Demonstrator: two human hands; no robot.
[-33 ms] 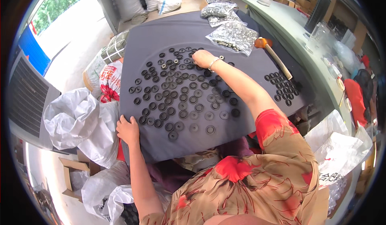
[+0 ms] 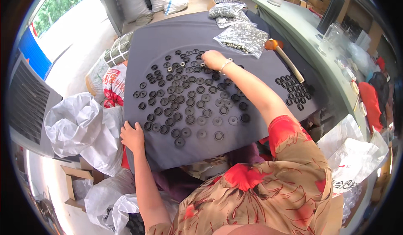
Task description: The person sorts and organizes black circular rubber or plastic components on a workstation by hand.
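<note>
My right hand [image 2: 214, 60] reaches over the far part of the cloth-covered table [image 2: 168, 33], its fingers curled together near the back of a spread of black rings and discs [image 2: 192, 94]. Whatever it may pinch is hidden. A small brass-coloured metal ring [image 2: 202, 65] sits on a black piece just below the curled fingers. Two more such rings lie on black pieces to the left, one a metal ring [image 2: 183, 65] and the other a metal ring [image 2: 170, 70]. At the table's left edge rests my left hand [image 2: 133, 137], fingers slightly apart, holding nothing.
Clear bags of small metal parts [image 2: 243, 38] lie at the far side, beside a mallet [image 2: 285, 60] with an orange head. A tight group of black rings [image 2: 293, 90] is at the right. White sacks [image 2: 77, 121] stand left of the table, a long counter [image 2: 302, 29] right.
My right hand has shifted slightly, and the metal ring below its fingers now shows. The whole view has slid a little left. My left hand stays at the table edge.
</note>
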